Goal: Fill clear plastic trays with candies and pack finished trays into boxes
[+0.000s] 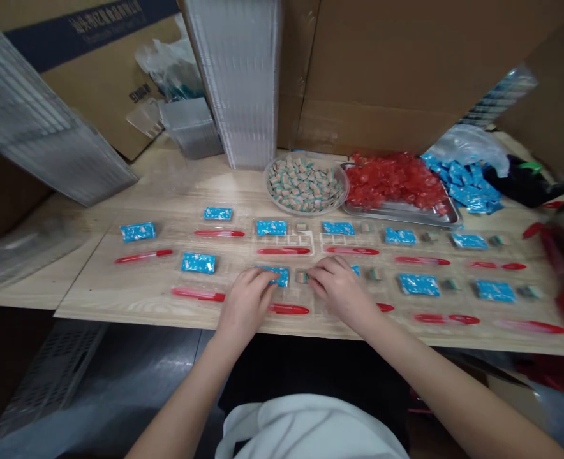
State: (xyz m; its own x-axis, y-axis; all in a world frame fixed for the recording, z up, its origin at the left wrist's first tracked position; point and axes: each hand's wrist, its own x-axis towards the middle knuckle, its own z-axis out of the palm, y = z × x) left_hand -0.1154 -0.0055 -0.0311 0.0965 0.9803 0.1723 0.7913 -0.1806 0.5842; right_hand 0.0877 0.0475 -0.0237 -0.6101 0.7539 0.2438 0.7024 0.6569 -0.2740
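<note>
My left hand (246, 299) has its bent fingers closed together at the edge of a small blue patterned packet (282, 277) in a clear plastic tray. With its fingertips pinched, my right hand (342, 290) is at a small striped block (302, 276) beside that packet. A red pen-shaped piece (289, 309) lies in the same tray below, partly behind my left hand. Another blue packet (356, 270) is mostly hidden by my right hand. Similar clear trays form two rows, each with a blue packet and a red piece; those toward the right also have striped blocks.
Behind the rows stand a round tub of striped blocks (305, 185), a metal tray (406, 217) heaped with red pieces (392, 178), and a pile of blue packets (473, 185). Tall stacks of clear trays (238, 76) and cardboard boxes (368, 64) border the wooden table (133, 299).
</note>
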